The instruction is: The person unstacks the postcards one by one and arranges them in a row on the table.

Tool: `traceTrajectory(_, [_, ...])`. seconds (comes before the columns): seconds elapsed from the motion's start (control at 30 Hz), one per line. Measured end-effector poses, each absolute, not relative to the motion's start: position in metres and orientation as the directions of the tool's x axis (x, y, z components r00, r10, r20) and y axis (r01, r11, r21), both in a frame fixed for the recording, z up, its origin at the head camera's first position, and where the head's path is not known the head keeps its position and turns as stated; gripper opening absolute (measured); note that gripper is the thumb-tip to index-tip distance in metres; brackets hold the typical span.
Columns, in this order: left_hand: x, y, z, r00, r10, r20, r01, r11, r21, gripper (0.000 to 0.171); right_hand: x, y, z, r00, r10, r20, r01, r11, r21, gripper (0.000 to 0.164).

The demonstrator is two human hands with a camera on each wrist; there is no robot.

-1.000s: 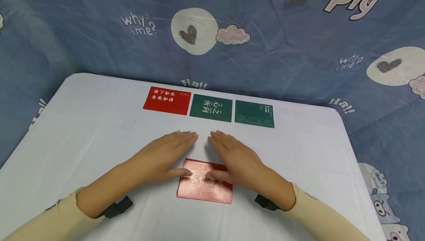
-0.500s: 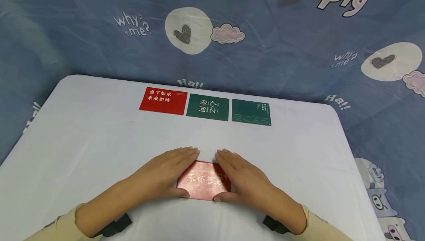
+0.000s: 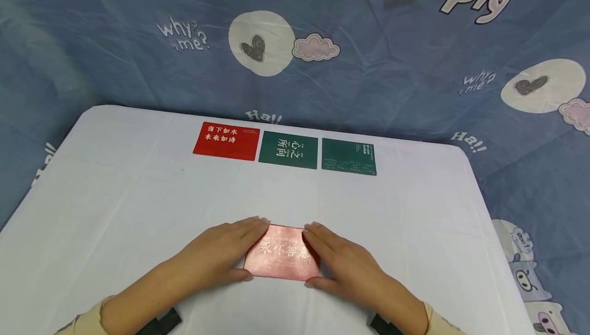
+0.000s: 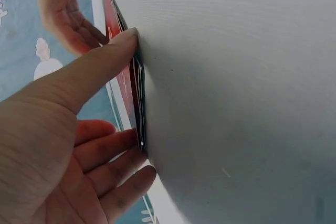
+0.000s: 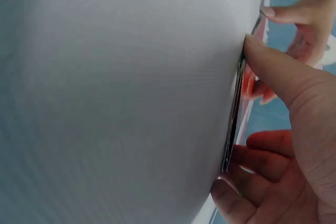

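Observation:
A small stack of cards [image 3: 282, 254] lies near the front middle of the table, with a shiny pinkish-red card with pale Chinese characters on top. My left hand [image 3: 226, 253] grips its left end, thumb at the near edge and fingers toward the far corner. At the right end my right hand [image 3: 346, 260] holds it the same way, its fingers covering part of the last character. Seen edge-on in the left wrist view, the stack [image 4: 138, 90] shows several thin layers slightly fanned apart. Its layered edge [image 5: 234, 111] also runs between thumb and fingers in the right wrist view.
Along the back of the white table [image 3: 138, 186] lie a red card [image 3: 227, 141], a green card [image 3: 288, 149] and a darker green card [image 3: 349, 156] in a row. Behind the table hangs a blue printed cloth [image 3: 369, 68].
Both hands have drawn back toward the near side and spread slightly apart, from hovering over the card stack to gripping its two ends. The stack looks squarer; the back row stays put.

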State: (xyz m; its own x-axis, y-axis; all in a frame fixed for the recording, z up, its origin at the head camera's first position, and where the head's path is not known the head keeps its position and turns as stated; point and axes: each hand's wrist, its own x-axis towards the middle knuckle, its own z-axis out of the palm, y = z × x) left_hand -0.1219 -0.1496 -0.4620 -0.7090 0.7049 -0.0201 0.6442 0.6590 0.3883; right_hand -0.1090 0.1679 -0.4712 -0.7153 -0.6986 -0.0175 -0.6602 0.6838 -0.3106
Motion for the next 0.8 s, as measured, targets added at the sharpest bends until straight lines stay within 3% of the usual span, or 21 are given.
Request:
traceTrajectory(0.2, [-0.1214, -0.1495, -0.4638, -0.718, 0.696, -0.006, 0.644, 0.667, 0.375, 0.091, -0.1103, 0.1707, -0.4763, -0.681, -0.730, 0.058, -0.712, 0.643, -0.283, 0.089])
traceTrajectory(0.8, [-0.1223, -0.1480, -0.4671, -0.749, 0.661, 0.039, 0.620, 0.678, 0.395, 0.092, -0.1143, 0.1735, -0.4746, -0.700, -0.714, 0.014, -0.667, 0.647, -0.369, 0.086])
